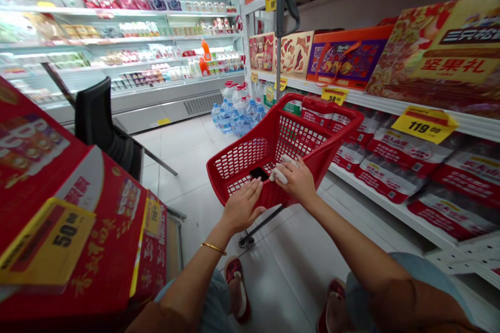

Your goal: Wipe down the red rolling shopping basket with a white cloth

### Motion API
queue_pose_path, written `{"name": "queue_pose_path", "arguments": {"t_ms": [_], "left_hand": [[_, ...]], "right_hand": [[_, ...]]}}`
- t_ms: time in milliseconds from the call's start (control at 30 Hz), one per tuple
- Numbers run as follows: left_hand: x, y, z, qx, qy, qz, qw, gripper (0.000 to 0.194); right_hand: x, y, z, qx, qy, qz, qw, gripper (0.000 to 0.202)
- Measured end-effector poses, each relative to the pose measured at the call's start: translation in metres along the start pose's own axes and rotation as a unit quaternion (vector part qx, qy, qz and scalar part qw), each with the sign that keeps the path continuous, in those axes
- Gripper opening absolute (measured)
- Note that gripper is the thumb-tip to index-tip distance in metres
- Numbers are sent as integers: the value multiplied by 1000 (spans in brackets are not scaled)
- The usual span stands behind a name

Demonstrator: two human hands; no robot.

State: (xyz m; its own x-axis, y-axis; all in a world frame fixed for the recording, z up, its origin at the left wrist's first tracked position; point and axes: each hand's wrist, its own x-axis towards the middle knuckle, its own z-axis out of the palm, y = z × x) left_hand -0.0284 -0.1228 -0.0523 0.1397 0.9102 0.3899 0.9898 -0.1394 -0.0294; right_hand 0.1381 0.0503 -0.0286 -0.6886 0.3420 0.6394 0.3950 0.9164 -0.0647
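Note:
In front of me stands a red plastic shopping cart with a perforated basket. My left hand lies with its fingers stretched out against the near rim of the basket. A white cloth is bunched under the fingers of my right hand, pressed to the same rim a little further right. Inside the basket, just beyond my left fingertips, lies a dark phone-like object.
Shelves with gift boxes and bottled-drink packs run along the right. Red stacked boxes and a black chair stand left. Water bottles sit on the floor before a refrigerated display.

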Motion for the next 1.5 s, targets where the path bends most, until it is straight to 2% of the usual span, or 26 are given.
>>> {"name": "queue_pose_path", "arguments": {"t_ms": [400,567,933,1100,1300,1500], "left_hand": [[-5,3,-5,-43,-8,8,999,71],[-5,3,-7,-48,-11,9,999,72],[-12,-3,-9,-39,-4,23,999,70],[-15,1,-13,-26,-11,21,999,72],[-11,24,-7,22,4,-18,1000,78],[14,59,6,22,24,-59,998,81]], "right_hand": [[21,84,-42,-130,-61,11,990,27],[28,104,-55,-156,-73,25,985,25],[24,89,-63,-159,-78,32,984,26],[18,84,-65,-153,-75,39,985,25],[11,77,-67,-170,-65,44,982,26],[8,65,-71,-170,-59,48,982,26]]}}
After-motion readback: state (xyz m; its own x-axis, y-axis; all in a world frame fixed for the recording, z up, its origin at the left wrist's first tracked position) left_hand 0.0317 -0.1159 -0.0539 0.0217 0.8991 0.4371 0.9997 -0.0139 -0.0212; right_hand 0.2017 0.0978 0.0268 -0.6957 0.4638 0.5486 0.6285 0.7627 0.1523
